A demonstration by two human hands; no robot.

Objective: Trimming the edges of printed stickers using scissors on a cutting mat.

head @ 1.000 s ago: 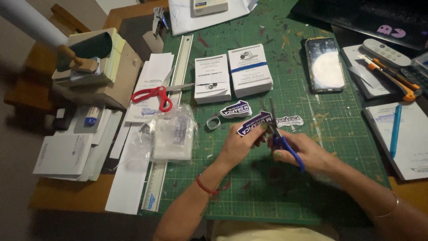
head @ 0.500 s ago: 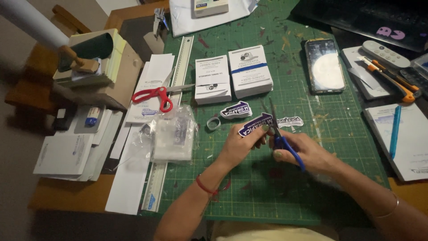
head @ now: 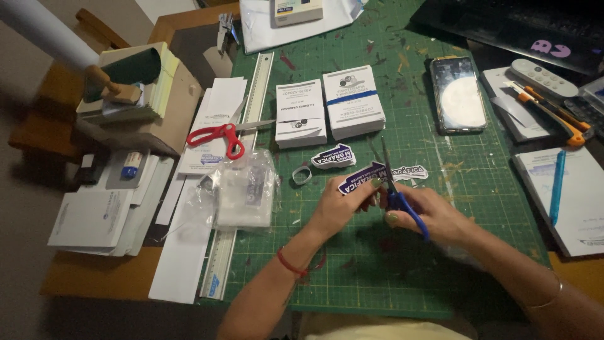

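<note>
Head view: dark sticker (head: 360, 178) pinched in left hand (head: 340, 204) just above green mat (head: 377, 264), mid-bench. Blue scissors (head: 397, 198) gripped by right hand (head: 431, 217), blades pointing up beside sticker's right end. Two cut stickers (head: 333, 157) laid just beyond. Card stacks (head: 327, 110) set farther back. Red scissors (head: 217, 135) and ruler (head: 242, 170) placed left; phone (head: 458, 94) right.

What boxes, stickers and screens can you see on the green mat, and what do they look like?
Sticker in hand: dark blue with a white edge, held by the left hand, beside blue-handled scissors in the right hand.
Two cut stickers: on the mat, same colours.
Two card stacks: white, rectangular, behind the stickers.
Phone: dark rectangle, screen reflecting light.
Plastic bag: clear, left of the hands.
</note>
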